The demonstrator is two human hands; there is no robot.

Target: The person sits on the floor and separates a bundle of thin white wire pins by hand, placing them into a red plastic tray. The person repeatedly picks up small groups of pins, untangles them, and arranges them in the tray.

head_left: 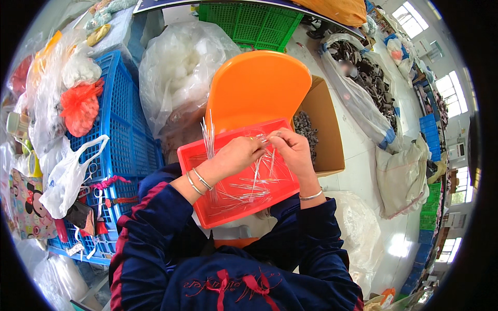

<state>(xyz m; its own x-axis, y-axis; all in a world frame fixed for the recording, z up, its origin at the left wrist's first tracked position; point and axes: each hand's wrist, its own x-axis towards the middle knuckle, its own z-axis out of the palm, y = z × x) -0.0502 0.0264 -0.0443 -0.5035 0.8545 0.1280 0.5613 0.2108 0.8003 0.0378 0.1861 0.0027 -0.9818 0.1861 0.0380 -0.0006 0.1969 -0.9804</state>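
Note:
A shallow red tray [204, 215] sits tilted over my lap, its far side by the orange chair. Thin, shiny, wire-like strands [241, 193] lie scattered inside it. An upright bunch of similar strands [208, 136] stands at the tray's left side. My left hand [241, 155] and my right hand [290, 146] meet above the tray's far part. Both are closed in a pinch, fingertips nearly touching. Small shiny strands show between the fingertips; the fingers partly hide them, and their exact kind is unclear.
An orange chair [259, 88] stands just ahead. A blue crate [116, 106] with hanging bags is at left, beside a clear bag of white stuffing [181, 65]. A cardboard box [324, 129] and an open sack of dark pieces [358, 70] stand right. Behind is a green crate [251, 23].

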